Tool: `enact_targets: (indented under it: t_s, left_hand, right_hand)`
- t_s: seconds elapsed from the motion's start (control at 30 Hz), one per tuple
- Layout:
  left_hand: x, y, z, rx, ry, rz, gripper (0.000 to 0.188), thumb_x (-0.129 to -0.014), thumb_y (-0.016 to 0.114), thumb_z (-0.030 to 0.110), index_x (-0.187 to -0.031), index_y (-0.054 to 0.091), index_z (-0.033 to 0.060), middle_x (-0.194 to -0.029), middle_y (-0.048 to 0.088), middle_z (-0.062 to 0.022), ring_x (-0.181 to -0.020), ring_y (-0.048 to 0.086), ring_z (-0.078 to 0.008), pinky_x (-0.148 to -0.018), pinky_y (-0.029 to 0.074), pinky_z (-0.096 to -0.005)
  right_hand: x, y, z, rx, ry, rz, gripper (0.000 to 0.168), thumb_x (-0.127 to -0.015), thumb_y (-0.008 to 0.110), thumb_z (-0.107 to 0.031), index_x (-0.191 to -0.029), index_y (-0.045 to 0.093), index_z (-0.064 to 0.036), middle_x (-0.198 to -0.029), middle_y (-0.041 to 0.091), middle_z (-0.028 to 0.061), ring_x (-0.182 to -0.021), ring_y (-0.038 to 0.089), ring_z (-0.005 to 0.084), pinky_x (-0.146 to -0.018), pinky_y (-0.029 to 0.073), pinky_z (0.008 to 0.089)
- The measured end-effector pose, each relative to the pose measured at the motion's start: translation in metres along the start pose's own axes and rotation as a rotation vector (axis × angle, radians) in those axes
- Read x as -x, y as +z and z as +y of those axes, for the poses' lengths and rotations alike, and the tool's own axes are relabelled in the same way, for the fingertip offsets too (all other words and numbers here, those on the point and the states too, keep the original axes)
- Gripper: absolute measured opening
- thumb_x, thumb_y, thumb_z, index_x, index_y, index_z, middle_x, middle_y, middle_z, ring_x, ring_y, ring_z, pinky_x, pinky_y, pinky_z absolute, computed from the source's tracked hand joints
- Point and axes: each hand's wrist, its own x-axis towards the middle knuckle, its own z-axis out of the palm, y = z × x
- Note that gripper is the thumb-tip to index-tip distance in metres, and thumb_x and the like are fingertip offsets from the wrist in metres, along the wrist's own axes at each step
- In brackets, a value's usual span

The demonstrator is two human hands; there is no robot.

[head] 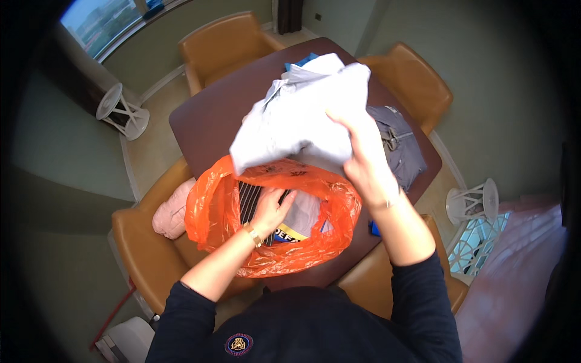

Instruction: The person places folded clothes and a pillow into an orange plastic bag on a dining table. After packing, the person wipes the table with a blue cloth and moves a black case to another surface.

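My right hand (pixel 367 159) grips the near right edge of a folded white or pale grey garment (pixel 308 109), thumb on top. The garment is raised over the table and the far rim of an orange plastic bag (pixel 209 213), its near edge blurred. Down in the bag's mouth, my left hand (pixel 272 211) touches the clothes; its fingertips are partly hidden, so I cannot tell whether they hold anything. Beside that hand are a black garment with white stripes (pixel 248 199) and a light grey garment (pixel 306 215) with a yellow and blue band bearing writing.
A grey garment (pixel 401 145) lies on the dark brown table (pixel 218 109), right side. Blue fabric (pixel 302 61) shows behind the white garment. Tan armchairs (pixel 227 45) surround the table; a pink bundle (pixel 174 211) rests on the left one. White stools (pixel 122 111) stand by the walls.
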Motion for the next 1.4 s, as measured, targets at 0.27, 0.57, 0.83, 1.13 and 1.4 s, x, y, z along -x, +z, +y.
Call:
enact_targets:
  t_s: [0.27, 0.57, 0.83, 1.13, 1.4]
  left_hand:
    - [0.081, 0.001, 0.029, 1.797, -0.405, -0.167, 0.057, -0.102, 0.036, 0.041, -0.145, 0.032, 0.0047, -0.147, 0.038, -0.0121, -0.134, 0.036, -0.0256, -0.113, 0.029, -0.0386]
    - [0.118, -0.048, 0.005, 1.688, -0.533, -0.151, 0.057, -0.102, 0.035, 0.042, -0.145, 0.032, 0.0052, -0.147, 0.038, -0.0120, -0.135, 0.036, -0.0258, -0.114, 0.028, -0.0386]
    - [0.127, -0.076, -0.001, 1.597, -0.566, -0.135, 0.057, -0.102, 0.034, 0.042, -0.145, 0.032, 0.0057, -0.147, 0.038, -0.0120, -0.135, 0.036, -0.0260, -0.114, 0.028, -0.0386]
    - [0.130, -0.058, -0.008, 1.632, -0.581, -0.148, 0.057, -0.102, 0.033, 0.043, -0.145, 0.032, 0.0063, -0.147, 0.038, -0.0119, -0.135, 0.035, -0.0262, -0.114, 0.027, -0.0386]
    - [0.068, -0.024, -0.009, 1.690, -0.532, -0.200, 0.057, -0.102, 0.032, 0.043, -0.145, 0.032, 0.0067, -0.146, 0.038, -0.0118, -0.135, 0.035, -0.0264, -0.114, 0.027, -0.0386]
  right_hand:
    - [0.216, -0.037, 0.076, 0.091, 0.181, -0.001, 0.051, -0.082, 0.071, -0.003, -0.128, 0.050, 0.004, -0.120, 0.060, 0.0090, -0.110, 0.057, 0.0174, -0.096, 0.045, 0.0336]
    - [0.232, -0.087, 0.116, 0.628, 0.425, -0.674, 0.047, -0.084, 0.075, -0.014, -0.125, 0.057, 0.000, -0.124, 0.062, 0.0057, -0.116, 0.053, 0.0132, -0.098, 0.043, 0.0308]
    - [0.141, -0.126, 0.129, 2.046, -0.208, -0.177, 0.047, -0.078, 0.060, -0.005, -0.125, 0.055, -0.007, -0.107, 0.061, 0.0205, -0.089, 0.060, 0.0347, -0.079, 0.050, 0.0443]
    - [0.165, -0.087, 0.079, 2.399, -0.297, -0.295, 0.083, -0.063, 0.078, -0.026, -0.139, 0.046, -0.015, -0.144, 0.038, 0.0183, -0.140, 0.021, 0.0401, -0.107, 0.021, 0.0621]
    - [0.218, -0.100, 0.076, 2.473, -0.156, -0.890, 0.014, -0.078, 0.057, -0.014, -0.081, 0.071, -0.014, -0.084, 0.060, 0.0072, -0.090, 0.057, 0.0246, -0.100, 0.036, 0.0499]
